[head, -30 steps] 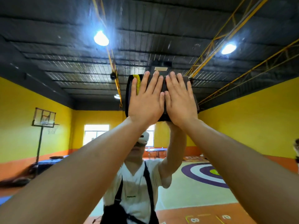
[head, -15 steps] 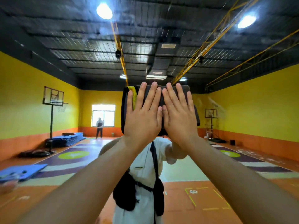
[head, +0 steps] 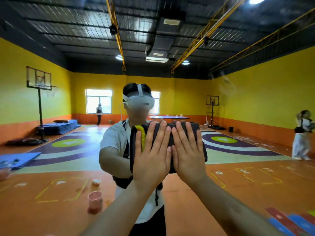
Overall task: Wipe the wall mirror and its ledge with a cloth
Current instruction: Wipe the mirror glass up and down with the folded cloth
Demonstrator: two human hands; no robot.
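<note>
The wall mirror (head: pixel 238 103) fills the whole view and reflects a yellow-walled gym and me wearing a white headset. A dark folded cloth (head: pixel 203 147) with a yellow edge (head: pixel 143 138) lies flat against the glass at chest height. My left hand (head: pixel 153 157) and my right hand (head: pixel 187 154) sit side by side on it, palms flat and fingers pointing up, pressing it to the mirror. I cannot make out the ledge.
A pink cup (head: pixel 95 203) appears blurred at the lower left. Basketball hoops (head: pixel 38 79), blue mats (head: pixel 58 127) and two other people (head: pixel 302 135) show in the reflection. Coloured strips (head: pixel 289 222) lie at the lower right.
Both hands have slid the cloth down the glass from above head height to chest height. My view has tilted down from the ceiling to the floor.
</note>
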